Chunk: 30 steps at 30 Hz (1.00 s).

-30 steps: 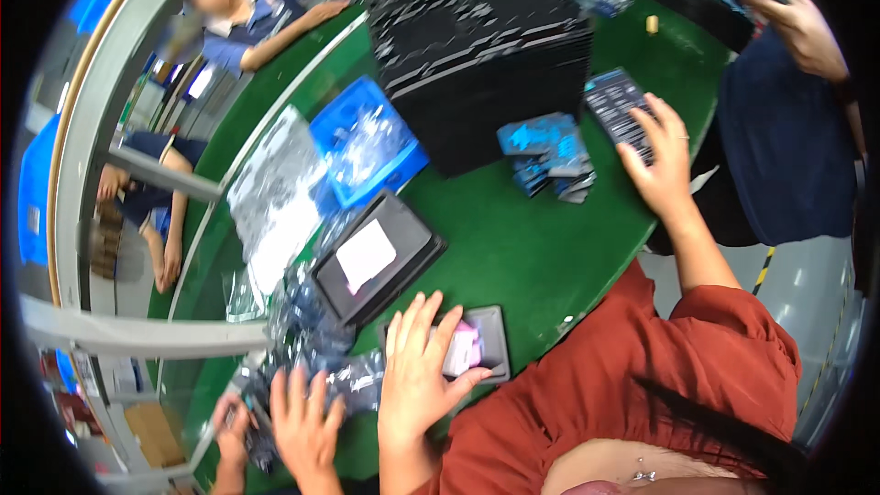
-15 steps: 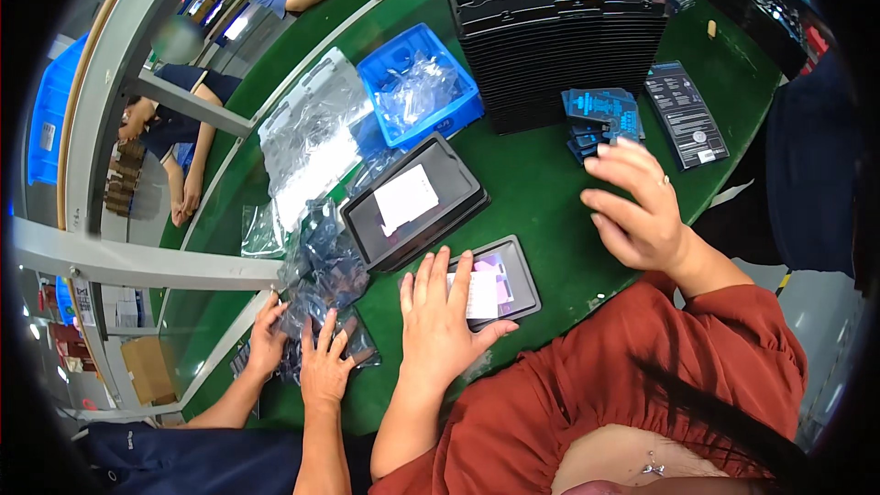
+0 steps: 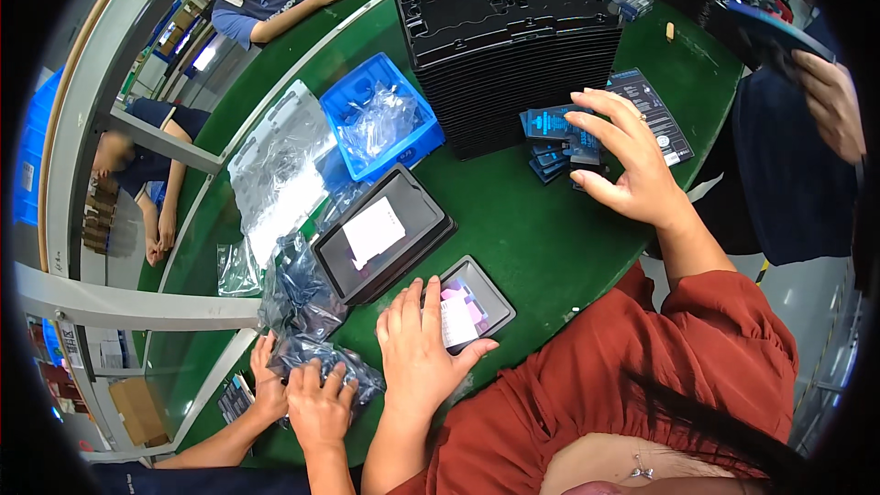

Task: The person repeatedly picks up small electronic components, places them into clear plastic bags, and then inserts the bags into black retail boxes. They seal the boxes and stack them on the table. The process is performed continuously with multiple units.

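Observation:
My left hand [image 3: 420, 348] lies flat on a small dark tablet [image 3: 477, 301] with a white and pink screen, fingers spread over its left half. My right hand [image 3: 629, 163] reaches over a small pile of dark blue printed packets [image 3: 555, 139] beside the tall stack of black plastic trays [image 3: 509, 32], with its fingertips on the top packets. A larger tablet [image 3: 380, 234] with a white label on its screen lies on the green table [image 3: 541, 247], left of my hands.
A blue bin [image 3: 380, 124] with clear bags stands behind the large tablet. Loose clear and dark bags [image 3: 275, 183] lie to the left. Another person's two hands [image 3: 302, 394] handle dark bags at lower left. More people sit at the far side and right edge.
My right hand drew back toward me and then went out again to the blue packets. My left hand stayed on the small tablet. The view shifted as my head moved.

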Available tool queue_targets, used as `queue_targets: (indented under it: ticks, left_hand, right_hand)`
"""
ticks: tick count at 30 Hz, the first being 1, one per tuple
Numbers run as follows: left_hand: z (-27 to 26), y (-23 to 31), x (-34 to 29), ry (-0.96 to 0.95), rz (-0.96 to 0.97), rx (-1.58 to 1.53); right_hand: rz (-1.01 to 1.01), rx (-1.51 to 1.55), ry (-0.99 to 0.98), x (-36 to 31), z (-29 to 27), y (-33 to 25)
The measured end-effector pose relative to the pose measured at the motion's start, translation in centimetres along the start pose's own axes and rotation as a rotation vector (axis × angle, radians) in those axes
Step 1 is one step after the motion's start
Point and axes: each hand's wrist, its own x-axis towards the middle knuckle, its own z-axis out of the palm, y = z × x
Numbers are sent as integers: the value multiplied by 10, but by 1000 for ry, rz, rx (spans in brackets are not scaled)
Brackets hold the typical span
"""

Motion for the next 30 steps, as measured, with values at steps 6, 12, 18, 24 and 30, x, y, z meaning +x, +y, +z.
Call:
queue_targets:
  ticks: [6, 12, 18, 24, 30]
  left_hand:
    - [-20, -4, 13, 223, 26, -54]
    - [-6, -33, 18, 308, -143, 92]
    - [0, -31, 21, 249, -146, 136]
    - [3, -38, 19, 333, -115, -12]
    - [-3, -61, 13, 533, -253, -74]
  right_hand:
    - [-165, 99, 12, 16, -3, -16]
    - [-319, 335, -190, 25, 26, -52]
    - [-357, 329, -522, 39, 60, -77]
    - [-413, 209, -546, 31, 93, -69]
    - [-413, 299, -354, 26, 92, -70]
